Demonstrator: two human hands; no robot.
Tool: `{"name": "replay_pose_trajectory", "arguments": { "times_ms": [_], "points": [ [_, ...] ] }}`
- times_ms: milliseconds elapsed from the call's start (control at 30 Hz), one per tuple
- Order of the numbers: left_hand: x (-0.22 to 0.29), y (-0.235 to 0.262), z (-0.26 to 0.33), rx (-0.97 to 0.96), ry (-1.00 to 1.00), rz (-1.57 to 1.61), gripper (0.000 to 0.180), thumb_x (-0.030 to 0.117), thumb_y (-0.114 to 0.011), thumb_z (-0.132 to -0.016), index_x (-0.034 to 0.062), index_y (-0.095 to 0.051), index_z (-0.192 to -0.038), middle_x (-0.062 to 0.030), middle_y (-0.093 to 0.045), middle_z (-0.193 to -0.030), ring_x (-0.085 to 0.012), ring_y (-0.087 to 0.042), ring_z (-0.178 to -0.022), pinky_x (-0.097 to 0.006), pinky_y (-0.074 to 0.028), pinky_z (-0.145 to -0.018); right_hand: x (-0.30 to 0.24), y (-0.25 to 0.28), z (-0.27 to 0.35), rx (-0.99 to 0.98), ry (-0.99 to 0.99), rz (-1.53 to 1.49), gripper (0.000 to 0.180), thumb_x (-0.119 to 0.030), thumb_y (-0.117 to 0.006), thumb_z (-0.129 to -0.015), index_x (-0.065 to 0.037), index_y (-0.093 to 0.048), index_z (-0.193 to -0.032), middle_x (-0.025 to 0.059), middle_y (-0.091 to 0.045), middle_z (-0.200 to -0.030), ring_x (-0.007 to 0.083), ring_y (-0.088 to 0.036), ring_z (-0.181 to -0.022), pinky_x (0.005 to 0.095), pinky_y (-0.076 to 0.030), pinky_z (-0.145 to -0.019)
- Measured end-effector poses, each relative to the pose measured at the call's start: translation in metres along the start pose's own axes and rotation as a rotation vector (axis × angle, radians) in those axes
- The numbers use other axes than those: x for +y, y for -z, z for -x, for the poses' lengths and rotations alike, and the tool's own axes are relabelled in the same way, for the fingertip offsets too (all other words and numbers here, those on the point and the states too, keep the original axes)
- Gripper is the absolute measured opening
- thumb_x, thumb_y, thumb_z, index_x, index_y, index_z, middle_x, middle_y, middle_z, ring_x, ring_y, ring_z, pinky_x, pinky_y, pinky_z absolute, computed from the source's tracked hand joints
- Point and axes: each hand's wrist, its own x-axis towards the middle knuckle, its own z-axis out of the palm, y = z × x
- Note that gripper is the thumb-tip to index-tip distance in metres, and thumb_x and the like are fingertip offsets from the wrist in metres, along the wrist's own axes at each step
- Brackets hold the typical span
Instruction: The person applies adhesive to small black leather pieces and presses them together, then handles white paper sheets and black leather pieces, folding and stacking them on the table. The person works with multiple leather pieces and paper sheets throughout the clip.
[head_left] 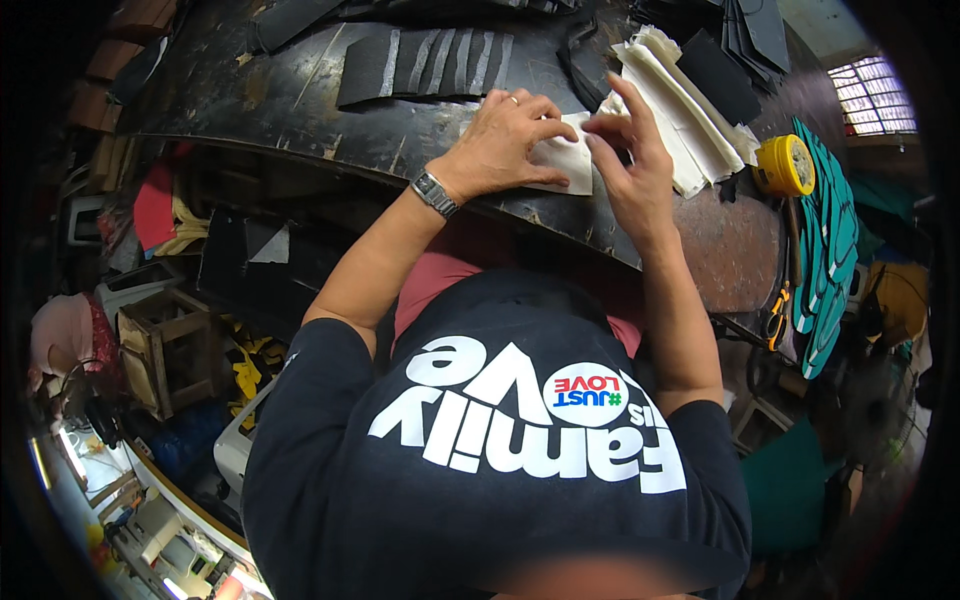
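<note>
An off-white flat piece, fabric or paper (572, 165), lies at the near edge of the dark worktable between my hands. My left hand (500, 145), with a metal watch on its wrist, grips it from the left, fingers curled over it and thumb along its near side. My right hand (638, 165) is at its right edge, thumb and bent fingers closing on the far corner while the index finger points up. Beyond my left hand lies a black panel (425, 65) with several grey stripes. A stack of cream sheets (675, 110) sits just past my right hand.
The black worktable (290, 100) has a worn surface. To the right are a yellow round container (785, 166), orange-handled scissors (776, 320) and hanging green strips (828, 240). Black sheets (750, 45) lie at the far right. A wooden stool (165, 350) stands at left.
</note>
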Motion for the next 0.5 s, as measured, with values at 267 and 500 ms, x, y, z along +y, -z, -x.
{"name": "replay_pose_trajectory", "arguments": {
  "times_ms": [267, 500],
  "points": [
    [-0.015, 0.020, 0.024, 0.367, 0.301, -0.214, 0.019, 0.024, -0.078, -0.083, 0.0164, -0.077, -0.100, -0.0016, -0.067, -0.102, -0.0234, -0.062, -0.102, -0.039, -0.042, -0.091, 0.032, -0.053, -0.100, -0.121, -0.073, 0.193, 0.077, -0.005, -0.076, -0.084, -0.013, -0.042, -0.152, 0.0138, -0.075, -0.097, 0.0192, -0.071, -0.085, 0.0326, -0.057, -0.079],
    [-0.038, 0.024, 0.041, 0.355, 0.433, -0.260, 0.023, 0.023, -0.078, -0.084, 0.0178, -0.077, -0.106, -0.0013, -0.066, -0.108, -0.0236, -0.061, -0.105, -0.040, -0.041, -0.093, 0.029, -0.095, -0.087, -0.158, 0.164, 0.556, 0.078, -0.005, -0.071, -0.079, -0.023, -0.042, -0.149, 0.0179, -0.072, -0.103, 0.0387, -0.070, -0.096, 0.0478, -0.056, -0.083]
  ]
}}
